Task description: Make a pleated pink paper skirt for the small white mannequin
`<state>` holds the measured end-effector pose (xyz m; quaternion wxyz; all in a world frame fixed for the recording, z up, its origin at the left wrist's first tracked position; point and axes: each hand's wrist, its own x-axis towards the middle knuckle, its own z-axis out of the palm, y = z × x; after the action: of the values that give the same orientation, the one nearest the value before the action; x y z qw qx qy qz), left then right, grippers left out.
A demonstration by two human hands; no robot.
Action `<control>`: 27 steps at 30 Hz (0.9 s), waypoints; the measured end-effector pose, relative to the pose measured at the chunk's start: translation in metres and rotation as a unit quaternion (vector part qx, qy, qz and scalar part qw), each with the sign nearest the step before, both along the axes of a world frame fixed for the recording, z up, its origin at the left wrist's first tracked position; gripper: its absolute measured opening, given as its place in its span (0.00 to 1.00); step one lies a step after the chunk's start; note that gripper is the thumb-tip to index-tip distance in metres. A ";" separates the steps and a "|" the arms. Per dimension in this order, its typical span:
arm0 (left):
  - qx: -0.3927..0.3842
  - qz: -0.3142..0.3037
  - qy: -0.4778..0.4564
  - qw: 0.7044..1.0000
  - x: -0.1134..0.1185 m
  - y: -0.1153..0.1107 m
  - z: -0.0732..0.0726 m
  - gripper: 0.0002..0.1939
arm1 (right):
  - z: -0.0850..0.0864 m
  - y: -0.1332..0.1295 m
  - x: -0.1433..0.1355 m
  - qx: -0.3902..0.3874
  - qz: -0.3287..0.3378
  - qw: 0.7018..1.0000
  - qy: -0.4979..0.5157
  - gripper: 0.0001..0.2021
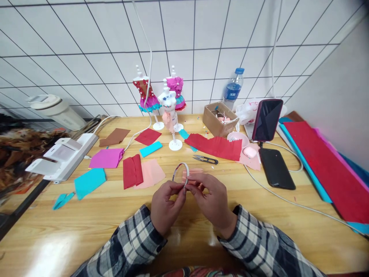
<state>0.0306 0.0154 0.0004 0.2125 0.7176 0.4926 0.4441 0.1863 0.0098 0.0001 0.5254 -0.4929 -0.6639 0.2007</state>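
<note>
In the head view, a thin roll of white tape (187, 169) stands on edge between my two hands, with printed marks inside its ring. My left hand (167, 204) pinches the lower part of it between thumb and finger. From the other side, my right hand (211, 196) has its thumb and fingertips closed at the tape's lower edge. A pleated strip of peach crepe paper (197, 170) lies just behind my right fingers, partly hidden by them. Thread snips (205, 159) rest on the table beyond my hands.
Three small dress forms (175, 145) stand toward the wall. Coloured crepe paper pieces (90, 183) lie left, and a long red strip (215, 146) lies behind the snips. A cardboard box (215, 122), a propped phone (267, 120), a black power bank (276, 169) and a cable occupy the right.
</note>
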 end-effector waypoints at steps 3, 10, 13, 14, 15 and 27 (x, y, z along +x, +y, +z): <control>0.008 0.009 0.024 1.000 -0.002 0.001 0.000 0.03 | 0.001 0.000 0.000 -0.019 0.010 1.000 -0.006 0.02; -0.033 -0.012 0.023 0.999 -0.007 0.001 0.001 0.03 | 0.002 -0.001 0.002 0.031 0.017 0.999 -0.011 0.15; -0.055 -0.018 -0.001 0.998 -0.005 -0.001 0.002 0.03 | -0.001 0.000 0.000 0.058 0.011 0.998 -0.027 0.14; -0.060 -0.016 -0.004 0.998 -0.004 -0.001 0.003 0.03 | -0.002 0.001 0.000 0.065 0.004 0.998 -0.023 0.12; -0.062 -0.015 -0.002 0.998 -0.004 -0.001 0.003 0.03 | -0.003 0.001 -0.001 0.070 -0.002 0.997 -0.017 0.10; 0.021 -0.009 0.053 0.998 -0.006 0.000 0.004 0.03 | -0.007 -0.002 -0.002 0.060 -0.003 0.998 -0.013 0.10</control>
<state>0.0244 0.0154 0.0042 0.1749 0.7488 0.4869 0.4143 0.1844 0.0076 -0.0065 0.5459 -0.4652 -0.6799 0.1524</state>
